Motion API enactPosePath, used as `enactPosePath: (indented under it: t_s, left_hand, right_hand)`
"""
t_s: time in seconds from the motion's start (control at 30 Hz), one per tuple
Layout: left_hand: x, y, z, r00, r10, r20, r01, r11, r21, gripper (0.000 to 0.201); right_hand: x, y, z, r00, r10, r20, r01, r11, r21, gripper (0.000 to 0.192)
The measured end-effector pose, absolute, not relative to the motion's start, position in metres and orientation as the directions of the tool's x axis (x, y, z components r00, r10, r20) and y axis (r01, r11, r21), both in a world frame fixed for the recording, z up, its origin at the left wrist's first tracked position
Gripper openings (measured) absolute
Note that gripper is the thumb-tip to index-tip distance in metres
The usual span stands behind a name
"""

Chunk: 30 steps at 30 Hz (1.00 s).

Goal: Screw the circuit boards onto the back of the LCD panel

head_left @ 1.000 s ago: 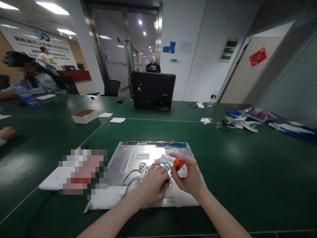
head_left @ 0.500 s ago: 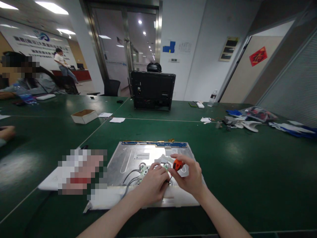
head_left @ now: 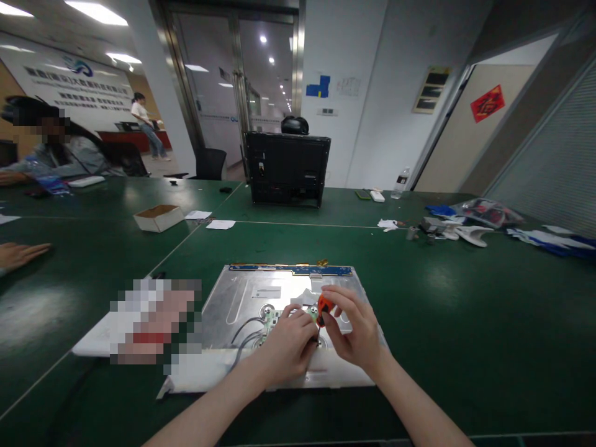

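Two hands meet over the small green circuit board (head_left: 272, 318) on the metal monitor back panel (head_left: 242, 298). Right hand (head_left: 356, 332) pinches an orange-handled screwdriver (head_left: 323, 308), shaft angled down-left toward the board. Left hand (head_left: 288, 344), curled, rests just beside the tip, fingers bracing the board.

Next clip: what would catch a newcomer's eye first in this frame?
The two bare hands low in the middle: the right hand grips an orange-handled screwdriver, while the left hand rests on a small green circuit board. Both work over a silver metal panel lying flat on the green table. Behind it, a black monitor back stands upright at the table's far side.
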State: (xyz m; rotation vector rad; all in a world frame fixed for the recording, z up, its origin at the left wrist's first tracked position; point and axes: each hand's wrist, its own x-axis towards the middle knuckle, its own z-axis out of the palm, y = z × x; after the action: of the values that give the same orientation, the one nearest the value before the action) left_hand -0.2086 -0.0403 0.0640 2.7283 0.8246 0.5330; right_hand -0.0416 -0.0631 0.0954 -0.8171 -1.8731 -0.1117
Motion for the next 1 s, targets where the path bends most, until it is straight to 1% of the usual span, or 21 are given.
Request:
enactPosePath:
  t_s: [0.17,0.27,0.47,0.57,0.67,0.87,1.0]
  left_hand:
    - [-0.2096,-0.0406,0.064,0.773,0.569,0.282,0.475,-0.813,0.337,0.016]
    - [-0.2092,-0.0406,0.0632,0.768,0.575,0.284,0.475,-0.807,0.35,0.016]
    - [-0.2083,-0.0414,0.0652,0.763,0.582,0.28,0.48,-0.801,0.359,0.014]
    - [-0.2083,-0.0418,0.0667,0.769,0.576,0.278,0.478,-0.806,0.348,0.016]
    - [-0.2081,-0.0417,0.0665,0.767,0.577,0.279,0.483,-0.807,0.341,0.017]
    - [-0.2079,-0.0414,0.0652,0.765,0.586,0.267,0.487,-0.798,0.355,0.014]
    - [-0.2084,-0.042,0.0663,0.76,0.586,0.282,0.487,-0.8,0.351,0.017]
  right_hand:
    - [-0.0424,-0.0619,0.0908,-0.157,0.485,0.86,0.573,0.754,-0.321,0.047]
    - [-0.0431,-0.0625,0.091,-0.156,0.501,0.851,0.595,0.736,-0.324,0.049]
    - [-0.0421,-0.0623,0.0942,-0.223,0.489,0.843,0.553,0.776,-0.304,0.046]
    - [-0.041,-0.0631,0.0947,-0.237,0.512,0.826,0.571,0.761,-0.308,0.045]
    - [-0.0408,-0.0639,0.0949,-0.239,0.526,0.816,0.59,0.746,-0.308,0.045]
    - [-0.0431,-0.0616,0.0943,-0.178,0.475,0.862,0.644,0.718,-0.263,0.047]
    - [-0.0439,-0.0621,0.0944,-0.189,0.483,0.855,0.669,0.7,-0.248,0.046]
